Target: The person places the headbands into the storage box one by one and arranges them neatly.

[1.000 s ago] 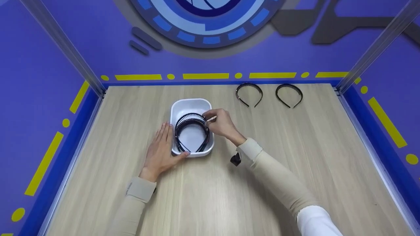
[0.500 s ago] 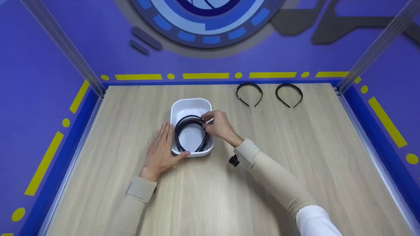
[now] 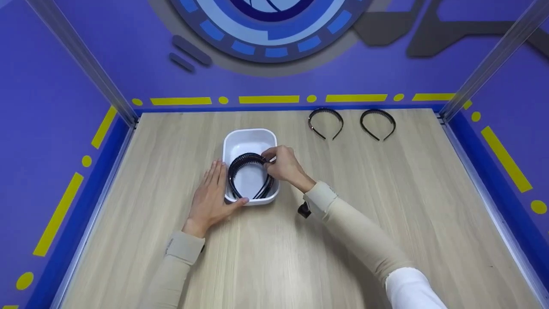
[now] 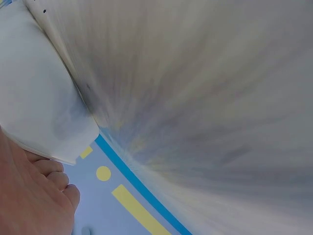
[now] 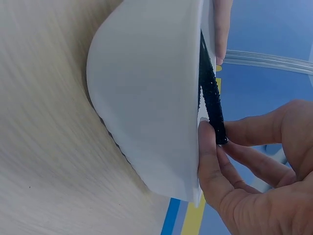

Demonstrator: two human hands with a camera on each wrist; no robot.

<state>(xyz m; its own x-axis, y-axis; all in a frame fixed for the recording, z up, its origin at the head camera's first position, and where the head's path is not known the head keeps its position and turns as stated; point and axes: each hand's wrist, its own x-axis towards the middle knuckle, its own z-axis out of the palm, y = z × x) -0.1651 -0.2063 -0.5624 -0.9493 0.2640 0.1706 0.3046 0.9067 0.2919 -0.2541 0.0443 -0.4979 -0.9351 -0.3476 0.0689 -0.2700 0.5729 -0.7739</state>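
Note:
A white plastic bin [image 3: 233, 139] stands on the table with several black toothed headbands [image 3: 233, 174] stacked in its near part. Along its left wall my left hand [image 3: 209, 197] lies with straight fingers, the thumb over the near rim. Thumb and fingers of my right hand [image 3: 283, 164] pinch a black headband [image 5: 211, 93] at the bin's right rim. Seen from the right wrist, that headband slants up past the rim and its end sits between the fingertips [image 5: 208, 132]. In the left wrist view, the bin's wall [image 4: 44, 83] hides what is inside.
Two more black headbands, one studded [image 3: 326, 112] and one plain [image 3: 377, 113], lie apart at the table's back right. The wooden table [image 3: 274, 257] is bounded by blue panels [image 3: 279, 81] with yellow marks at the back and both sides.
My right hand has moved slightly nearer and left, lowering the pinched headband's arch toward the others, so the stack now looks closer together. My left hand has stayed in place.

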